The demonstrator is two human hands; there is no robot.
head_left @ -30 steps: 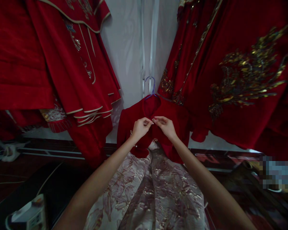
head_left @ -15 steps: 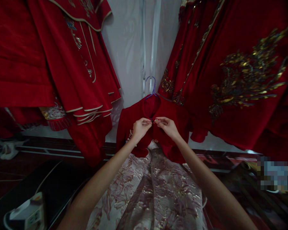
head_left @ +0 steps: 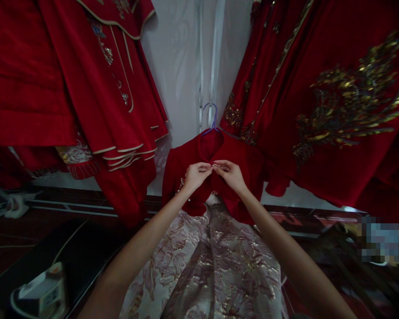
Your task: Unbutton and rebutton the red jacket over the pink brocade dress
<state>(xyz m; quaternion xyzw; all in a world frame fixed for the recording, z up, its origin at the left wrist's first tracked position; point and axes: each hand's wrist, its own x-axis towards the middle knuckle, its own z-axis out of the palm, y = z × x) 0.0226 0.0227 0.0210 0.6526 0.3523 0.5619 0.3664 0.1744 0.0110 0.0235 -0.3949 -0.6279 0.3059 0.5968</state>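
Observation:
A short red jacket (head_left: 182,159) hangs on a thin purple hanger (head_left: 214,116) over a shiny pale brocade dress (head_left: 199,266). Just below its collar my left hand (head_left: 198,175) pinches one front edge. Opposite it, almost touching, my right hand (head_left: 231,175) pinches the other front edge at a small sparkling button (head_left: 214,165). Both sets of fingertips hide most of the fastening. Beaded trim (head_left: 181,185) shows on the jacket beside my left wrist.
Red garments (head_left: 119,110) hang at the left, and gold-embroidered red ones (head_left: 335,133) at the right. A power strip (head_left: 41,292) with a cable lies on a black surface (head_left: 83,248) at lower left. White shoes (head_left: 16,206) stand on the floor.
My hands have come slightly closer together at the collar, and the right fingertips now meet the left ones. The view has shifted a little.

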